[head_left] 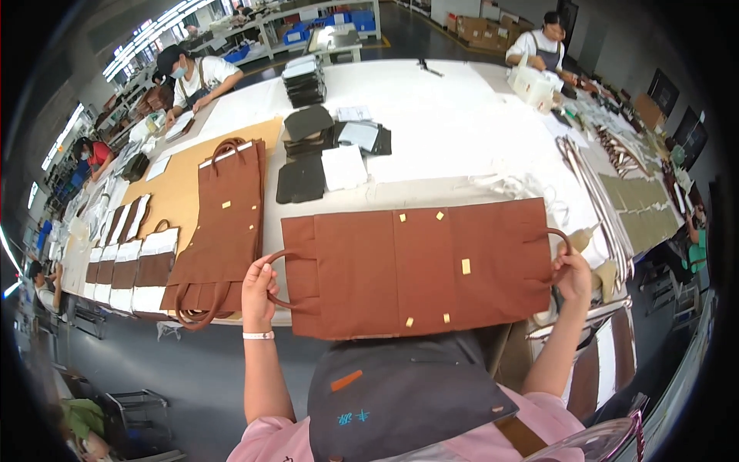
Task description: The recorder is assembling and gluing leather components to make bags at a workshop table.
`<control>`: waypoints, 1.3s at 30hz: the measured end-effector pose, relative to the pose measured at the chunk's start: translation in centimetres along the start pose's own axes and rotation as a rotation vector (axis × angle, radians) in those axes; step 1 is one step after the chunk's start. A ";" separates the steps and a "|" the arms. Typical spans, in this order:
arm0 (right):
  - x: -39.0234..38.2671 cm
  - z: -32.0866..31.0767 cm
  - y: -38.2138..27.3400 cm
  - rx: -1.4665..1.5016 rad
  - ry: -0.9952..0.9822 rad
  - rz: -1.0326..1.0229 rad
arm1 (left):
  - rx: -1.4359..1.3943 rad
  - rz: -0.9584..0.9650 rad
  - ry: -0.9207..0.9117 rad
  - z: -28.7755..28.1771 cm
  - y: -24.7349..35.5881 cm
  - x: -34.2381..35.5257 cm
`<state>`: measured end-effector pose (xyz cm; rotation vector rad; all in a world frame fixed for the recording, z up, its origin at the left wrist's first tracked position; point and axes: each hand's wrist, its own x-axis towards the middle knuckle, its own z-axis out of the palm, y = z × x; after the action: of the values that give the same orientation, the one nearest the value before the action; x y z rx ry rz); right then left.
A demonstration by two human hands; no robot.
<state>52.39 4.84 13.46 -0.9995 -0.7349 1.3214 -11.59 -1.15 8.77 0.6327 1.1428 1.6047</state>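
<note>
A flat brown bag piece [354, 269] stretches sideways in front of me, over the table's near edge. It has a rounded handle at each end and several small yellow tabs on its face. My left hand [258, 292] is closed around the left handle [282, 303]. At the opposite end, the fingers of my right hand [572, 276] are closed on the right handle [560, 233]. Just left of the piece lies a pile of similar brown bag pieces [231, 200], their handles sticking out at both ends.
Dark panels [300, 179] and a white sheet [344, 168] lie beyond the bag on the white table [439, 100]. Small brown-and-white pieces [125, 266] line the left edge. Pale strips [593, 192] run along the right. Co-workers [196, 81] sit around the table.
</note>
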 end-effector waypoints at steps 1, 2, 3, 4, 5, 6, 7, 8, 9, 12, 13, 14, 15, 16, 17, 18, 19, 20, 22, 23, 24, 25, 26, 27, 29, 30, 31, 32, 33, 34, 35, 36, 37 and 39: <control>0.6 -1.5 2.4 -0.026 0.064 0.033 | 0.045 0.043 0.029 0.3 -0.4 -0.4; 2.0 -3.3 5.1 -0.047 0.137 0.094 | 0.112 0.067 0.068 0.7 -0.9 -0.4; 2.3 -3.6 6.9 0.010 0.194 0.144 | 0.148 0.092 0.102 0.3 -1.4 -0.8; 2.4 -3.6 8.0 0.050 0.235 0.151 | 0.161 0.079 0.105 0.0 -1.8 -1.0; 2.5 -4.3 9.2 0.069 0.272 0.170 | 0.173 0.098 0.154 -0.4 -2.2 -1.2; 2.7 -4.7 9.9 0.086 0.309 0.185 | 0.182 0.118 0.201 -0.4 -2.6 -1.3; 2.9 -5.1 10.6 0.084 0.319 0.194 | 0.189 0.106 0.201 -0.3 -3.0 -1.3; 3.0 -5.5 11.3 0.114 0.352 0.159 | 0.172 0.111 0.232 -0.1 -3.4 -1.2; 3.1 -5.4 11.8 0.145 0.384 0.125 | 0.156 0.118 0.265 -0.2 -3.8 -1.1; 3.4 -4.9 12.3 0.167 0.496 0.065 | 0.099 0.120 0.267 -0.2 -5.0 -0.8; 3.3 -4.5 12.2 0.171 0.505 0.061 | 0.102 0.114 0.264 -0.5 -5.5 -0.5; 3.3 -4.0 12.1 0.171 0.512 0.061 | 0.073 0.106 0.258 -1.1 -5.9 -0.3; 3.2 -3.7 12.1 0.166 0.525 0.065 | 0.041 0.093 0.249 -1.8 -6.5 -0.1; 3.1 -3.6 11.8 0.161 0.539 0.066 | 0.039 0.083 0.240 -2.3 -6.8 0.0; 3.0 -3.4 11.8 0.157 0.514 0.074 | 0.023 0.097 0.235 -2.8 -7.0 0.2; 3.0 -2.9 11.7 0.142 0.509 0.080 | 0.004 0.111 0.232 -3.2 -7.3 0.3; 2.9 -3.2 11.7 0.143 0.506 0.073 | -0.026 0.108 0.206 -3.1 -7.4 0.4; 2.7 -3.6 11.8 0.143 0.502 0.065 | -0.024 0.091 0.216 -3.0 -7.5 0.5; 2.7 -3.0 11.6 0.168 0.502 0.086 | -0.031 0.107 0.206 -3.8 -7.6 0.6; 2.7 -3.3 11.8 0.171 0.501 0.084 | -0.037 0.099 0.203 -4.0 -7.6 0.7; 2.6 -3.2 11.8 0.176 0.497 0.085 | -0.044 0.091 0.193 -4.1 -7.6 0.6; 2.6 -3.1 11.7 0.189 0.507 0.099 | -0.047 0.088 0.188 -4.2 -7.6 0.6; 2.5 -3.0 11.6 0.176 0.522 0.096 | -0.050 0.086 0.183 -4.2 -7.7 0.7; 2.5 -2.7 11.6 0.174 0.528 0.101 | -0.063 0.082 0.173 -4.4 -7.5 0.7; 2.5 -2.8 11.3 0.174 0.536 0.102 | -0.065 0.077 0.178 -4.5 -7.6 0.7; 2.5 -2.8 11.2 0.185 0.515 0.096 | -0.066 0.077 0.189 -4.6 -7.6 0.8; 2.4 -2.7 11.0 0.196 0.492 0.090 | -0.065 0.081 0.186 -4.6 -7.6 0.8; 2.4 -2.7 10.8 0.201 0.490 0.087 | -0.075 0.071 0.201 -4.6 -7.7 0.8; 2.3 -2.6 10.6 0.201 0.492 0.101 | -0.085 0.062 0.217 -4.6 -7.7 0.8; 2.2 -2.5 10.3 0.201 0.494 0.115 | -0.084 0.068 0.214 -4.6 -7.6 0.7; 2.2 -2.3 10.0 0.207 0.490 0.112 | -0.085 0.065 0.215 -4.6 -7.6 0.7; 2.2 -2.0 9.6 0.215 0.492 0.103 | -0.086 0.063 0.217 -4.6 -7.5 0.6; 2.2 -1.7 9.3 0.224 0.494 0.094 | -0.084 0.070 0.215 -4.7 -7.4 0.5; 2.0 -1.3 8.7 0.239 0.488 0.082 | -0.139 0.047 0.202 -4.6 -7.2 0.3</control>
<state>50.09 6.25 4.84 -1.1064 -0.1632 1.1378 -12.40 -2.36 0.37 0.4167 1.1565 1.8027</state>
